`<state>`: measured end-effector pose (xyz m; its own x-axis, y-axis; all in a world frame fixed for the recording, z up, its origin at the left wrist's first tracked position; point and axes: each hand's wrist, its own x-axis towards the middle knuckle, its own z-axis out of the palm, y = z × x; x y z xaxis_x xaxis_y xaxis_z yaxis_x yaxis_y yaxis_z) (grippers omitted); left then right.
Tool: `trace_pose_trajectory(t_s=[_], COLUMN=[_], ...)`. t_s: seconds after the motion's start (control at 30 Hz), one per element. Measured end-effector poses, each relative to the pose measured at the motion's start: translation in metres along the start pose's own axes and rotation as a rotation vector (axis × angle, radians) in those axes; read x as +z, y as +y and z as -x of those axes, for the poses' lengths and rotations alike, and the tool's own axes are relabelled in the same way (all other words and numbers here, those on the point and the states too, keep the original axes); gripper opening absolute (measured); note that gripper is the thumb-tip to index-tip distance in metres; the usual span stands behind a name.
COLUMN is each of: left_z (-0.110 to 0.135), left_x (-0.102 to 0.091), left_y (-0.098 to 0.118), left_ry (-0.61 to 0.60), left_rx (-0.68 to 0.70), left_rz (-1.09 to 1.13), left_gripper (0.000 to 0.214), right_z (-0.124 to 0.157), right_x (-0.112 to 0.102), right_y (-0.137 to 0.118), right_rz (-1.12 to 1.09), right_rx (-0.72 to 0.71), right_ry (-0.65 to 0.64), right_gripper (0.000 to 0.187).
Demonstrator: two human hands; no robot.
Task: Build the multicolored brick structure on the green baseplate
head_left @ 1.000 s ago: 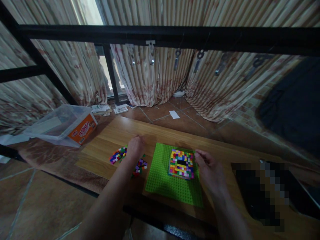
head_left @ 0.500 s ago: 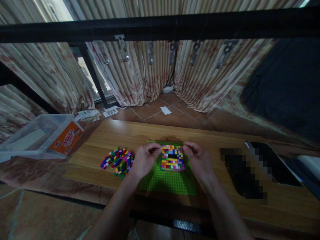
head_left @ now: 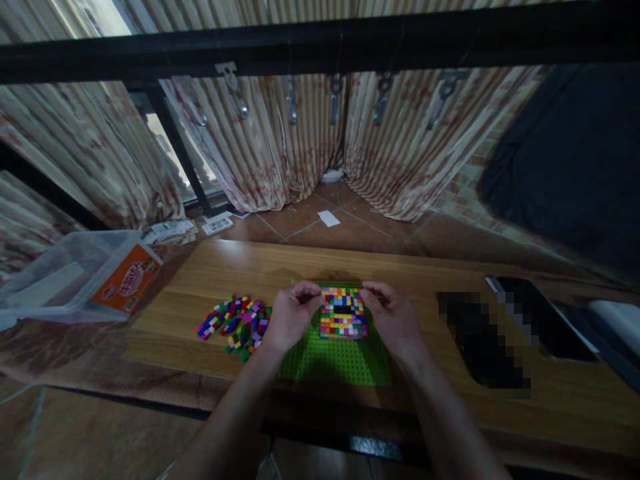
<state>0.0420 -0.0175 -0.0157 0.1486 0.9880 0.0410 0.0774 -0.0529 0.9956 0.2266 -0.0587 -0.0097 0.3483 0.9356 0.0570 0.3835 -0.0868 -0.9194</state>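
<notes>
A square structure of multicoloured toy bricks (head_left: 344, 327), with a dark rectangular gap in its top, stands on a green studded baseplate (head_left: 333, 367). My left hand (head_left: 294, 313) is at its far left corner, thumb and forefinger drawn together against the edge. On the opposite side, my right hand (head_left: 393, 317) pinches at the far right corner in the same way. Whether a small brick is between the fingers of either hand is too small to make out. Left of my left hand lies a loose pile of small coloured bricks (head_left: 235, 320).
The wooden table (head_left: 200, 273) carries a dark pixelated object (head_left: 485, 347) and a black phone-like slab (head_left: 545, 317) on the right. A clear plastic bin (head_left: 65, 267) with an orange label is at the left. A black bar (head_left: 300, 50) with metal hooks crosses above.
The view has shifted slightly. My right hand's fingertips have come closer to the structure's far right corner. My left hand stays at the far left corner.
</notes>
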Motion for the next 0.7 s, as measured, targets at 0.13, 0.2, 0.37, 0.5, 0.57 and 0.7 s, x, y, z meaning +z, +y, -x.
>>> trace_pose_trajectory(t_s=[0.13,0.2,0.37,0.5,0.57,0.7], left_z=[-0.003,-0.003,-0.002,-0.003,-0.004,-0.005], left_x=[0.001,0.001,0.003,0.004,0.004,0.005], left_y=[0.000,0.002,0.005,0.007,0.008,0.009], left_ry=[0.037,0.037,-0.008,-0.055,-0.057,-0.026], left_rx=[-0.093,-0.170,-0.294,-0.329,-0.332,-0.323], left_rz=[0.124,0.208,0.358,0.405,0.402,0.361], left_gripper=[0.018,0.027,0.038,0.034,0.032,0.028], right_z=[0.001,0.001,0.001,0.002,0.003,0.004], right_x=[0.000,0.001,0.007,0.008,0.008,0.010], right_y=[-0.002,-0.001,0.003,0.003,0.003,0.003], right_rz=[-0.007,-0.015,-0.009,0.001,0.009,0.025], right_rx=[0.001,0.001,0.005,0.002,0.001,0.011], right_ry=[0.001,-0.010,-0.048,-0.054,-0.053,-0.046], right_gripper=[0.034,0.035,0.038,0.039,0.040,0.041])
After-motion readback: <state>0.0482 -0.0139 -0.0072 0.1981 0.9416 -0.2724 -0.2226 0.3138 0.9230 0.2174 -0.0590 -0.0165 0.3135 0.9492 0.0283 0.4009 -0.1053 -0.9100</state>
